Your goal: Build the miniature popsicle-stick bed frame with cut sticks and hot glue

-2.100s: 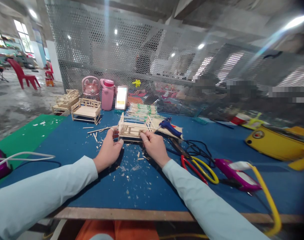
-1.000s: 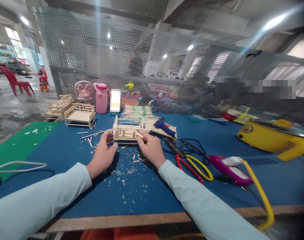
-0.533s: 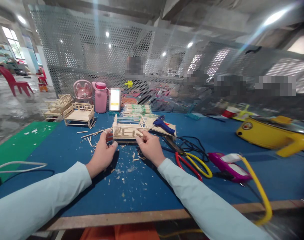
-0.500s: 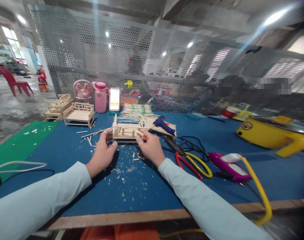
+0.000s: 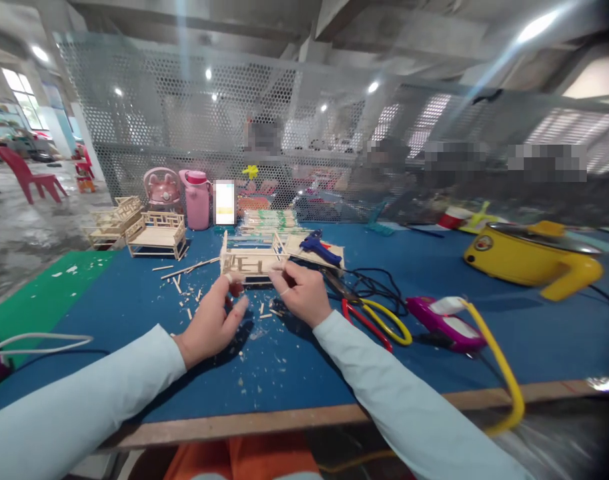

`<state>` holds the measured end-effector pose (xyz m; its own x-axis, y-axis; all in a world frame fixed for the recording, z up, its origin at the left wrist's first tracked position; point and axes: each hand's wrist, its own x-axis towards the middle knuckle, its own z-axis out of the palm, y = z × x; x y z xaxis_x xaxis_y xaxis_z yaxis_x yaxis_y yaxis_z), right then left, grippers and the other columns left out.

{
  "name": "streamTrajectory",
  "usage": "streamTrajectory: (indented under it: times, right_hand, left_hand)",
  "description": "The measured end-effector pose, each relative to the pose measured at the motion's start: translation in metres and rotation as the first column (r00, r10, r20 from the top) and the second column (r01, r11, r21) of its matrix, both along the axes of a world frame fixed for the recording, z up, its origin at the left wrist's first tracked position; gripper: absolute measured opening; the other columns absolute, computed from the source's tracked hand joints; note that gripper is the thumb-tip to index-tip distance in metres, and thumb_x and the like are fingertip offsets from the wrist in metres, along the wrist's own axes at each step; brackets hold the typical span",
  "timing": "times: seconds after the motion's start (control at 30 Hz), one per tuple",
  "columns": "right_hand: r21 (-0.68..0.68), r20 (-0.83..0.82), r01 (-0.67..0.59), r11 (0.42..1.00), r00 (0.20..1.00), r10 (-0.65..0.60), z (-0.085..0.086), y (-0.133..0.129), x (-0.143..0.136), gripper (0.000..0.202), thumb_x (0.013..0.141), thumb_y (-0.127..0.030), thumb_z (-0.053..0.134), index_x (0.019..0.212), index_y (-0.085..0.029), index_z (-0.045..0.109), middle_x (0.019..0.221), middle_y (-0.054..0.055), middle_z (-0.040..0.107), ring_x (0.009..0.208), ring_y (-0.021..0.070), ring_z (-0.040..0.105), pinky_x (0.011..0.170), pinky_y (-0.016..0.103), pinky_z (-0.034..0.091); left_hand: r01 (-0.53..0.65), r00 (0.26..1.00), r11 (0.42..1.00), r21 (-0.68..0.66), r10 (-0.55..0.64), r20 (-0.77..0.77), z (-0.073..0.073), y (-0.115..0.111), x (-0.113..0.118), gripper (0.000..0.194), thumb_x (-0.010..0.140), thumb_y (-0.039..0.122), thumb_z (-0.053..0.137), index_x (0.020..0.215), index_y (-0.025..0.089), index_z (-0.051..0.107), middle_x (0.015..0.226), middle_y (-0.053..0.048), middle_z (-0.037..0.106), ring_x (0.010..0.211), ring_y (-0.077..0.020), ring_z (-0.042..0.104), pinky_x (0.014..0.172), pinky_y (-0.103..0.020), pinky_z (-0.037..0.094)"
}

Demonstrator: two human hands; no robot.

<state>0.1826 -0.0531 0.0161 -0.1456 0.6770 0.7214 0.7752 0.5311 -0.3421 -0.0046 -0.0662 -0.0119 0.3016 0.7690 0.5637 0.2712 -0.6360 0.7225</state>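
Note:
A miniature bench of thin wooden sticks (image 5: pixel 251 260) stands upright on the blue table in front of me. My left hand (image 5: pixel 215 317) is just before its front left corner, thumb and fingers apart, with nothing between them. At the front right corner, the bent fingers of my right hand (image 5: pixel 301 290) close on the bench's edge. Loose cut sticks (image 5: pixel 191 267) and small scraps lie left of and below the bench. Behind it to the right, a blue glue gun (image 5: pixel 320 248) rests on a wooden piece.
Pliers with red and yellow handles (image 5: pixel 387 321) lie right of my right hand, beside a black cable. Farther right are a purple device (image 5: pixel 447 323) and a yellow electric pot (image 5: pixel 529 257). Finished benches (image 5: pixel 157 233), a pink bottle (image 5: pixel 197 203) and stick bundles (image 5: pixel 269 220) stand behind.
My left hand has let go of the bench's left end and drawn back toward me, its fingers spreading. The right hand stays at the right corner. The view has shifted slightly.

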Motion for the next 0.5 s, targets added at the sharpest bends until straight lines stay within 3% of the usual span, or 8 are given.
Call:
streamTrajectory:
  times: [0.1,0.23,0.3,0.43,0.5]
  right_hand:
    - [0.047,-0.172,0.062,0.997,0.984,-0.053,0.001,0.01,0.013,0.022,0.08,-0.035,0.051,0.088,-0.018,0.062,0.056,-0.004,0.049,0.048,0.009,0.043,0.052,0.021,0.037]
    - [0.074,-0.421,0.197,0.978,0.895,-0.149,0.0,0.025,0.029,0.035,0.079,-0.034,0.052,0.109,-0.017,0.051,0.072,-0.002,0.05,0.047,0.0077,0.04,0.046,0.02,0.036]
    - [0.124,-0.33,0.216,0.969,0.929,-0.165,-0.002,0.026,0.03,0.031,0.079,-0.032,0.052,0.106,-0.018,0.053,0.072,-0.002,0.05,0.049,0.0088,0.041,0.049,0.022,0.037]
    - [0.194,0.045,0.059,0.979,0.997,-0.069,-0.005,0.017,0.016,0.018,0.08,-0.026,0.048,0.09,-0.019,0.061,0.065,-0.001,0.051,0.057,0.0122,0.046,0.059,0.024,0.04]
    - [0.179,0.087,0.049,0.983,0.994,-0.065,-0.006,0.014,0.007,0.016,0.08,-0.026,0.047,0.086,-0.019,0.06,0.065,0.0,0.052,0.056,0.0123,0.046,0.059,0.024,0.039]
  left_hand:
    - [-0.044,0.999,0.994,0.096,0.046,-0.02,-0.003,0.006,-0.004,0.03,0.082,0.019,0.047,0.111,0.018,0.043,0.099,-0.007,0.05,0.085,-0.015,0.05,0.074,-0.028,0.043]
    - [-0.239,0.971,0.951,0.198,0.23,0.066,-0.004,0.023,-0.014,0.03,0.079,0.017,0.05,0.108,0.018,0.044,0.105,-0.008,0.048,0.09,-0.016,0.048,0.074,-0.029,0.043]
    - [-0.334,0.94,0.934,0.129,0.319,0.125,-0.003,0.033,-0.018,0.032,0.077,0.017,0.051,0.109,0.017,0.044,0.105,-0.008,0.049,0.091,-0.0161,0.049,0.074,-0.029,0.044]
    - [-0.426,0.852,0.881,-0.205,0.467,0.237,0.003,0.059,-0.014,0.032,0.076,0.016,0.051,0.108,0.016,0.045,0.106,-0.009,0.051,0.084,-0.0141,0.052,0.072,-0.027,0.045]
    - [-0.435,0.802,0.835,-0.337,0.53,0.277,0.005,0.071,-0.01,0.034,0.076,0.015,0.051,0.11,0.015,0.044,0.105,-0.009,0.052,0.083,-0.0132,0.053,0.074,-0.027,0.045]
